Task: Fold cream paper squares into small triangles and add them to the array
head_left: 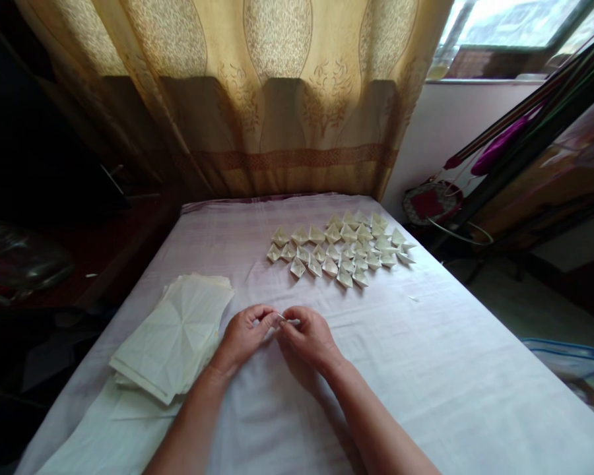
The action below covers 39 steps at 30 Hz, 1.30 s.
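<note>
left hand (245, 335), right hand (311, 334) pinch small pale piece (282, 316); folded papers (330, 266) beyond.

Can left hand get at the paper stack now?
Likely yes: the paper stack lies beside the left hand, nothing visible between. That hand pinches a small pale piece with the right hand, so it must probably release first.

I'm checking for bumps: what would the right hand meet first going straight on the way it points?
Probably the left hand, directly opposite and very close; whether the hands touch is unclear.
</note>
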Available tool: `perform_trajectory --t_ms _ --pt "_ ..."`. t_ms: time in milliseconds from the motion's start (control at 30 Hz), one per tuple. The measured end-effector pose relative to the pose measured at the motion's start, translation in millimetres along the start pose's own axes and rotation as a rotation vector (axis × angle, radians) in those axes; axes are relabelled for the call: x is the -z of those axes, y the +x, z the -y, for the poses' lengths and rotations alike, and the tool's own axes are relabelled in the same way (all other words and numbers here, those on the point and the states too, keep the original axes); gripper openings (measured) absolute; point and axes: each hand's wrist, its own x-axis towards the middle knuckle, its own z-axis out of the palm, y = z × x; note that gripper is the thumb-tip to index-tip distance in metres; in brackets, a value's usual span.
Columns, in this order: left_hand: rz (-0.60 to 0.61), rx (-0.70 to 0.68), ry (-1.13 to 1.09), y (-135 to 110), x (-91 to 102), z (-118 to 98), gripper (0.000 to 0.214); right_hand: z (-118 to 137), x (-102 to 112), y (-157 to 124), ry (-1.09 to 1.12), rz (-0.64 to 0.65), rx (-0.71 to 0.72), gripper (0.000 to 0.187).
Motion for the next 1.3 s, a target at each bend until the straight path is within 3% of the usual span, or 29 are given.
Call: perform_trajectory --t_ms 167,267,467,700,833,1133,1300 --pt "-0.159 -0.026 0.011 12.6 -3.2 15.7 0.026 3.0 -0.7 20.1 0.171 0.076 -0.022 0.015" --pt "-0.195 -0.030 0.038 9.8 -8.2 22.5 0.024 -1.7 -2.9 21.7 0.256 0.139 -0.039 0.020" --pt "-0.174 -0.114 0.130 5.6 -8.9 24.8 0.017 -12.6 -3.5 21.1 0.302 0.099 -0.004 0.020" --pt "-0.168 -0.197 0.229 5.3 -9.9 22.2 0.017 -9.2 0.4 20.8 0.255 0.150 0.045 0.017" --pt "-0.165 -0.229 0.301 3.7 -10.7 20.2 0.017 -11.5 -2.9 18.9 0.216 0.101 0.059 0.014" --pt "-0.160 -0.213 0.283 3.9 -10.1 20.9 0.019 -8.2 -0.8 18.9 0.267 0.126 -0.007 0.016" --pt "-0.195 -0.198 0.227 4.6 -12.1 18.7 0.020 -8.3 -4.8 17.6 0.324 0.070 -0.035 0.020"
